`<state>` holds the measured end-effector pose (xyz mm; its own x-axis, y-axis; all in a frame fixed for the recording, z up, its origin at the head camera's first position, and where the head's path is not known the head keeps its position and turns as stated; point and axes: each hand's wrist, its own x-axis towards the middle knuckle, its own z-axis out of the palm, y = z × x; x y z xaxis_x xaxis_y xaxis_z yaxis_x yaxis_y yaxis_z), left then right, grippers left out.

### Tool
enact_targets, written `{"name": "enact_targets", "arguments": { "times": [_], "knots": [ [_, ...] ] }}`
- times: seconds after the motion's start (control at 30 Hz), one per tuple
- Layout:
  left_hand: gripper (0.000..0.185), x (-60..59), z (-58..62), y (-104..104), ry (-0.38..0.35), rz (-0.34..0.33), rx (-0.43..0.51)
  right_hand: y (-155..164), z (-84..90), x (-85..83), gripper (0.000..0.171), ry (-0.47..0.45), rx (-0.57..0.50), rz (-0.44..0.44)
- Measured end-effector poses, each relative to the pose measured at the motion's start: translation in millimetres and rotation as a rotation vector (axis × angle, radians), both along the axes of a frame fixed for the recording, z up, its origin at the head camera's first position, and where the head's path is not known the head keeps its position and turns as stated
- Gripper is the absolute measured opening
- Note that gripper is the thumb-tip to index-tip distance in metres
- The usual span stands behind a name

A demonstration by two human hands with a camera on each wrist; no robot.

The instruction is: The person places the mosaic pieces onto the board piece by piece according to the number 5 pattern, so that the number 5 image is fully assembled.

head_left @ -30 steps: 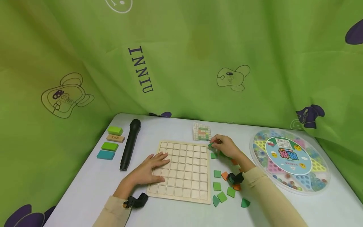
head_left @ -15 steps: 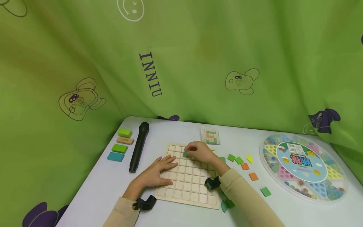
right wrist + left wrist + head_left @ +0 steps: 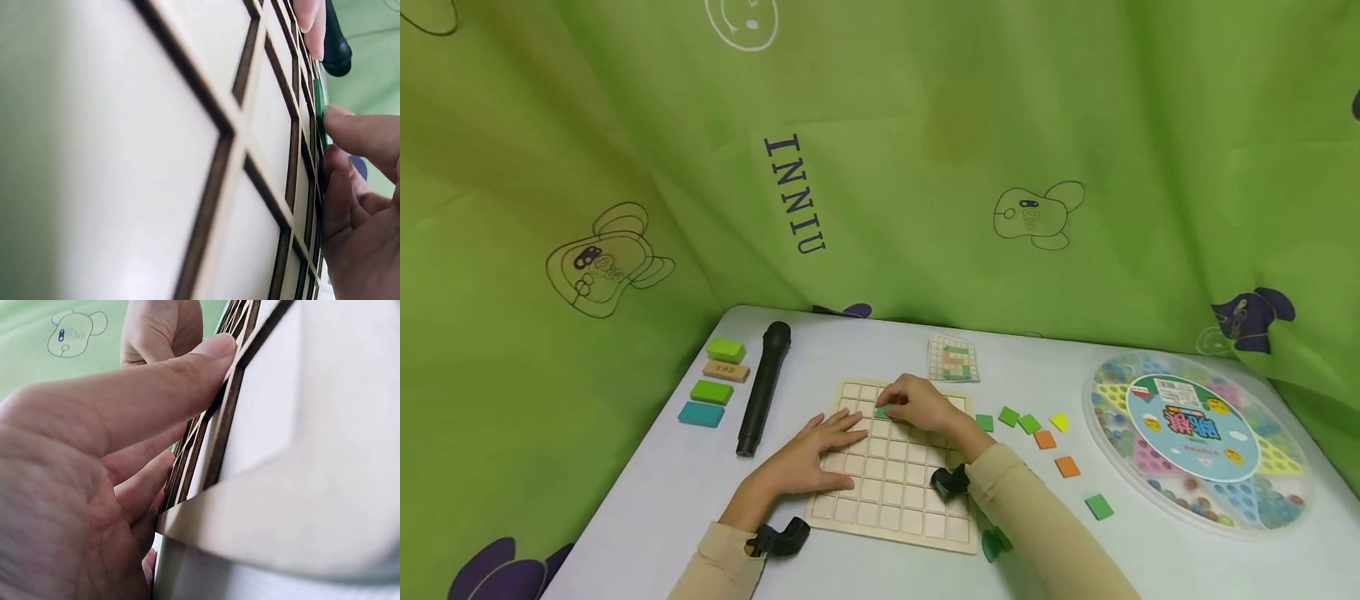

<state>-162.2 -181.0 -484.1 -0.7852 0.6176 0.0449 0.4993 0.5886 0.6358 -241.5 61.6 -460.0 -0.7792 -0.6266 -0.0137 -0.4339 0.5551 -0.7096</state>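
In the head view, a wooden grid board (image 3: 891, 471) lies on the white table. My left hand (image 3: 808, 458) rests with spread fingers over the board's left side; the left wrist view shows its thumb (image 3: 215, 350) against the grid ridges. Near the far edge, my right hand (image 3: 925, 408) pinches a small green tile (image 3: 882, 412) at a cell of the grid. Seen from the right wrist, the tile (image 3: 320, 112) lies close to the board, with the thumb on it and the fingers curled beside it. Part of the tile is hidden behind the fingers.
Behind the board lies a pattern card (image 3: 953, 360). Several green, orange and yellow tiles (image 3: 1045, 439) are scattered to the right, before a round marble-game case (image 3: 1195, 433). A black microphone (image 3: 763, 387) and several small blocks (image 3: 711, 392) lie at left.
My right hand has carried the green tile left from beside the board and lowered it to the grid. The left hand has stayed on the board. The head view has shifted slightly.
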Motion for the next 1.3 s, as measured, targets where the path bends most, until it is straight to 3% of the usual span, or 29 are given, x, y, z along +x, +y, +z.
{"name": "enact_targets", "arguments": {
  "times": [0.23, 0.43, 0.6, 0.73, 0.93, 1.07, 1.3],
  "knots": [
    [0.073, 17.8, -14.2, -12, -0.029, 0.069, 0.063, -10, -15.1, -2.7, 0.029, -0.119, -0.071, 0.031],
    [0.072, 27.3, -24.2, -20, -0.042, 0.107, 0.075, 10, -11.0, 16.5, 0.041, -0.085, -0.109, 0.004],
    [0.072, 24.6, -23.1, -19, -0.035, 0.09, 0.07, 61, -2.3, 41.2, 0.046, -0.032, -0.158, -0.121],
    [0.073, 20.9, -19.9, -18, -0.021, 0.068, 0.065, 108, -4.0, 61.1, 0.046, 0.001, -0.17, -0.275],
    [0.074, 13.0, -14.2, -11, -0.017, 0.037, 0.053, 169, -10.7, 82.6, 0.043, -0.006, -0.087, -0.517],
    [0.075, 7.1, -8.7, -4, -0.001, 0.023, 0.059, 189, -10.8, 85.8, 0.038, 0.043, 0.001, -0.563],
    [0.074, 1.0, -2.0, 5, 0.002, 0.004, 0.072, 202, -11.9, 81.2, 0.025, 0.088, 0.04, -0.613]
  ]
}}
